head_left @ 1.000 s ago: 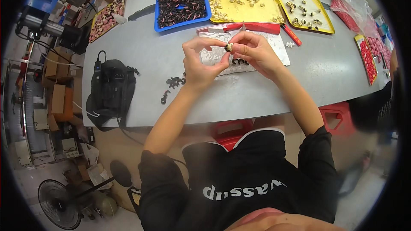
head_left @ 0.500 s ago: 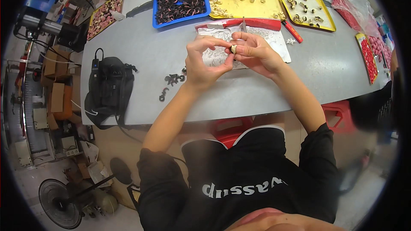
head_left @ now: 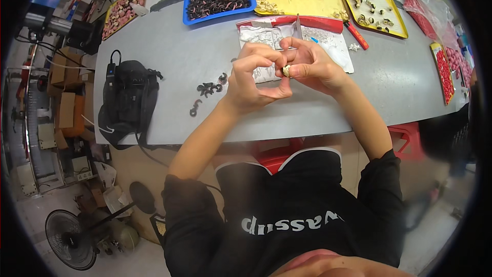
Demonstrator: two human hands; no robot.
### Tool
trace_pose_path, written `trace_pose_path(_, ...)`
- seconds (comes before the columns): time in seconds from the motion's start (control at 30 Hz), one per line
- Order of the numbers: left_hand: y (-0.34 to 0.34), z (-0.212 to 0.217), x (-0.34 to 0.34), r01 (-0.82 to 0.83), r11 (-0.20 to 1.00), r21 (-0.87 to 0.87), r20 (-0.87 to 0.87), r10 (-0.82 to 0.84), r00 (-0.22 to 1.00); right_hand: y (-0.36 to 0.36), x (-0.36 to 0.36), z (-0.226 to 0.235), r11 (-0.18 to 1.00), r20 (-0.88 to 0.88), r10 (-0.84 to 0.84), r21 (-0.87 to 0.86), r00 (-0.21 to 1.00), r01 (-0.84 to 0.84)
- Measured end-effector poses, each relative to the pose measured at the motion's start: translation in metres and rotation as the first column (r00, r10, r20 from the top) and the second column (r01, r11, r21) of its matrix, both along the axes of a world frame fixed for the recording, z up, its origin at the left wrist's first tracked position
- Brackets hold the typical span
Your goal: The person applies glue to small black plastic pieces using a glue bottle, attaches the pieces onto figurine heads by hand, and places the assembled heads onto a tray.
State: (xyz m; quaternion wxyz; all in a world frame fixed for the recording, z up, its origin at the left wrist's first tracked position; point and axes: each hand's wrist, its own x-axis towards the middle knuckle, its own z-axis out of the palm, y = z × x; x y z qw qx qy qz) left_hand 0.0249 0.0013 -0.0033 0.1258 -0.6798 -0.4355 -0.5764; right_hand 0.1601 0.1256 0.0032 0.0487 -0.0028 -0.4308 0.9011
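Between my hands is a small rounded cream-and-black piece, too small to name exactly. My right hand pinches it with thumb and fingers. My left hand is curled round with its fingertips against the piece's left side, its thumb a little lower. Beneath both hands lies a white sheet with greyish marks or bits on it, and a red strip along its far edge. Several loose black curved pieces rest on the table left of my left hand.
Along the back stand a blue tray of black and pink curved pieces, a yellow tray of cream pieces and a yellow-rimmed tray. A red stick-like object lies right of the sheet. A black bag sits at left.
The view has shifted slightly. My left fingers have curled in closer about the small piece, and my right hand keeps its pinch on it. A small blue bit now shows on the sheet.
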Motion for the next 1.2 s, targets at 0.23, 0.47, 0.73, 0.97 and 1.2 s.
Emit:
trace_pose_path(0.23,-0.002,0.001,0.001,-0.002,1.0,0.005,-0.023,0.002,1.0,0.001,0.0,-0.002,1.0,-0.051,0.016,0.006,0.999,-0.016)
trace_pose_path(0.47,0.001,-0.004,0.001,0.0,1.0,0.001,-0.007,0.0,1.0,0.002,0.0,0.002,0.998,-0.031,-0.003,0.068,1.0,0.005)
trace_pose_path(0.73,-0.001,-0.001,0.006,-0.05,0.999,0.021,-0.064,0.051,0.997,-0.001,0.0,0.005,0.993,-0.04,-0.001,0.115,0.999,0.005)
trace_pose_path(0.97,-0.001,-0.002,0.009,-0.051,0.997,0.051,-0.039,0.053,0.998,-0.003,0.0,0.009,0.993,-0.016,-0.026,0.118,1.0,0.028)
trace_pose_path(1.2,0.0,-0.003,0.007,-0.082,0.997,0.004,-0.022,0.082,0.996,-0.001,0.0,0.006,0.989,-0.019,-0.046,0.137,0.999,0.048)
